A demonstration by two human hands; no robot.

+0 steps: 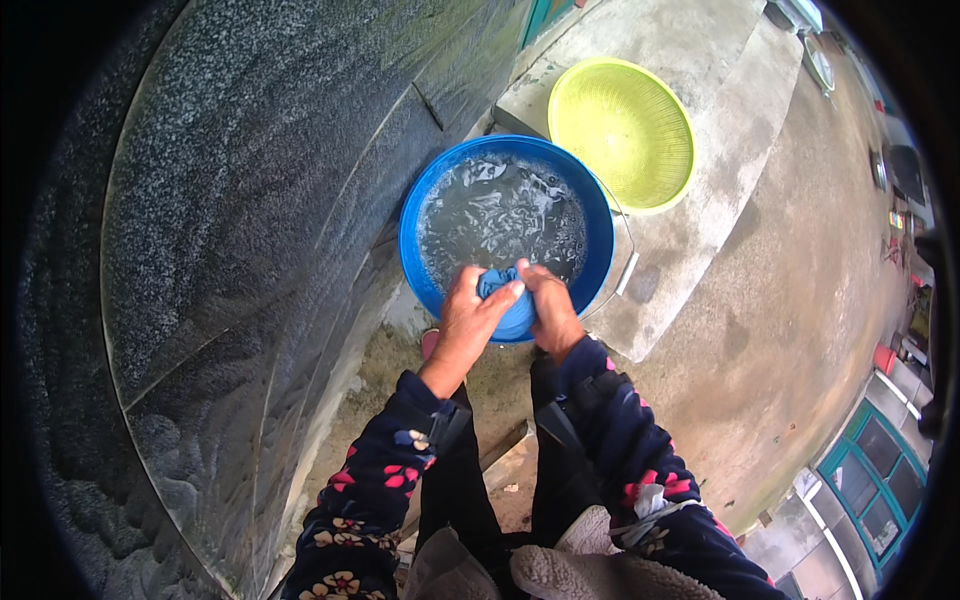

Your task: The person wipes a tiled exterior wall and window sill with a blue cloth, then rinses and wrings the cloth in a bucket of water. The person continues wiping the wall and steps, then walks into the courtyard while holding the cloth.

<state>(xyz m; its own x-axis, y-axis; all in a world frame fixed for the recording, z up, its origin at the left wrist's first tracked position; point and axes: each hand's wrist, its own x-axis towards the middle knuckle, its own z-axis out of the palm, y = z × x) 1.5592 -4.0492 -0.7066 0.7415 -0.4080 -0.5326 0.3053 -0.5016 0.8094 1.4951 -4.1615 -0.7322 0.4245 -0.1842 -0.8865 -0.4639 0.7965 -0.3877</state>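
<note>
A bunched blue cloth [496,280] is squeezed between my two hands over the near side of a blue plastic bucket [606,232]. My left hand [469,309] grips the cloth from the left, thumb laid across it. From the right, my right hand [553,304] closes on it, partly hiding how much cloth there is. Cloudy water with foam [502,210] fills much of the bucket. Its wire handle, with a white grip [627,274], hangs down on the right side.
A yellow-green plastic basket [622,135] stands beyond the bucket on a concrete ledge [697,247]. Close on the left rises a dark stone-like wall [247,187]. Concrete ground [750,352] spreads to the right. A wood piece [504,454] lies between my legs.
</note>
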